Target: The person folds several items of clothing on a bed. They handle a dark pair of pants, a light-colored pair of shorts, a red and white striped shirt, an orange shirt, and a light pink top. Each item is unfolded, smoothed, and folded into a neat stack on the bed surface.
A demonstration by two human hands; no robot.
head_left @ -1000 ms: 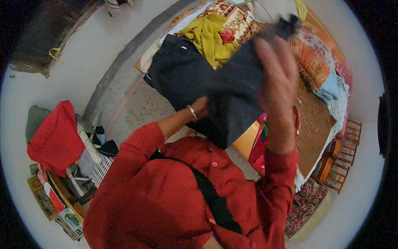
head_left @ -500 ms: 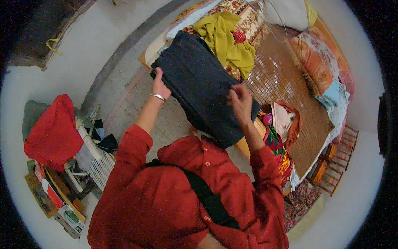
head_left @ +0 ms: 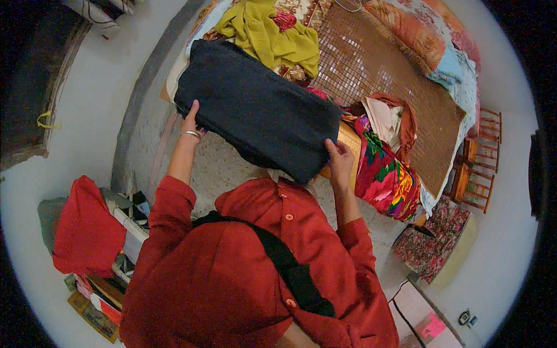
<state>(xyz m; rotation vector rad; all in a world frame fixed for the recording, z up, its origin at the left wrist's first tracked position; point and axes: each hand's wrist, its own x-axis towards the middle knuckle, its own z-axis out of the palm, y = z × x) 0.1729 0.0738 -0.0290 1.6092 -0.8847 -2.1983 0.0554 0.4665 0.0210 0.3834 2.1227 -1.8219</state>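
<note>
A dark, folded piece of cloth, perhaps trousers, stretches between my two hands in front of my chest. My left hand grips its left edge, thumb on top and the other fingers mostly hidden beneath. At the lower right corner, my right hand pinches the edge between thumb and fingers. The far side of the cloth overlaps the near edge of the bed. Just beyond it lies a crumpled olive-yellow cloth. A bright floral cloth hangs over the bed's edge, right of my right hand.
The bed carries a brown woven mat, an orange patterned pillow and a bundle of rust and pale cloth. A red cloth covers a chair at left. Small wooden railings stand at far right, near a floral-covered box.
The dark cloth has turned flatter and wider, crosswise before me. My right hand, earlier above its surface, now grips its lower right corner. My view has shifted to the right.
</note>
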